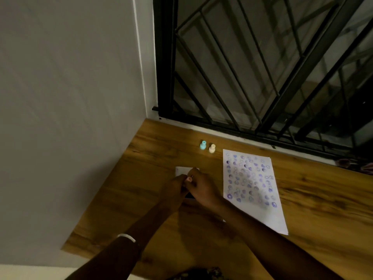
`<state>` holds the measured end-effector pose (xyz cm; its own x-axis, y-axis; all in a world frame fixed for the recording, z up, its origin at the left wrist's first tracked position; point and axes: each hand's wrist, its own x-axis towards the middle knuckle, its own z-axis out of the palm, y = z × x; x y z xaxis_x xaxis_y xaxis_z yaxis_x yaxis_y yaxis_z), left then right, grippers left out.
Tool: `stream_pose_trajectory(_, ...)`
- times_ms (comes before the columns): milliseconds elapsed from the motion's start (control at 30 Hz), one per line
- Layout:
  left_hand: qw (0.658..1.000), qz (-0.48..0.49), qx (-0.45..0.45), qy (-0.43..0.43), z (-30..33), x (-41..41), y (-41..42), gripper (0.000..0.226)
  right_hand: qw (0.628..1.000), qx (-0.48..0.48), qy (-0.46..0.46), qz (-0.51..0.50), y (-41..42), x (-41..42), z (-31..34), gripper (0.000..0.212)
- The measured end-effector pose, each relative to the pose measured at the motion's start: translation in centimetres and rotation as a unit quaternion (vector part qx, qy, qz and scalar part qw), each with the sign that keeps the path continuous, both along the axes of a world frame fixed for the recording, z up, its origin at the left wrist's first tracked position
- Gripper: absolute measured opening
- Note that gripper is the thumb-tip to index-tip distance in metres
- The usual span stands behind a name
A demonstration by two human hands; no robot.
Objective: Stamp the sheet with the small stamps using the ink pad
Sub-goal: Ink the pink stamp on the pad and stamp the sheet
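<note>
Centrally, low in the frame, a white sheet [252,184] lies flat on a wooden table [312,209], its upper two thirds covered in rows of small purple-blue stamp marks; the marks are blurred and their shapes hard to read. Its near end is bare paper and reaches toward the lower right.

Left of the sheet, both hands meet over a pale, flat rectangular object [184,171], probably the ink pad, though the hands hide most of it. The left hand [174,186] and right hand [201,188] touch at the fingertips, pinched together around something small and pinkish; I cannot tell what it is or which hand grips it. A pale bangle [126,237] circles the left wrist.

Beyond the hands, near the table's far edge, two small stamps stand upright just beside each other: a blue stamp [203,145] and a cream stamp [212,148].

Bare wood lies open to the right of the sheet and in front of the forearms. A grey wall [70,98] bounds the table's left edge. A dark barred window [262,67] runs along the far edge. Patterned fabric at the bottom edge is cut off.
</note>
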<state>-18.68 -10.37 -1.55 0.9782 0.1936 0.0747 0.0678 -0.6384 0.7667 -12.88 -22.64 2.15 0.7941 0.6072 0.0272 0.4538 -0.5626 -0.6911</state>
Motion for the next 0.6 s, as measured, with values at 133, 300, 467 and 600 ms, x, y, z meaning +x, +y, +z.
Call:
stream_pose_trajectory(133,0.999,0.004,-0.032,0.008,0.3,-0.9,1.0,0.031,0.998,-0.001,-0.043,0.054,0.4,-0.5,0.4,0.012)
stream_pose_trajectory(300,0.995,0.078,-0.059,0.007,0.2,-1.7,2.5,0.017,0.997,-0.01,-0.074,0.034,0.2,0.3,0.9,0.008)
stream_pose_trajectory(467,0.988,0.133,-0.075,0.023,-0.4,-2.2,2.9,0.016,0.989,-0.082,-0.111,0.055,0.0,0.3,-0.7,0.007)
stream_pose_trajectory(600,0.993,0.11,-0.04,0.03,-1.7,-2.4,2.8,0.018,0.982,-0.126,-0.118,0.079,0.4,-0.2,-2.4,0.009)
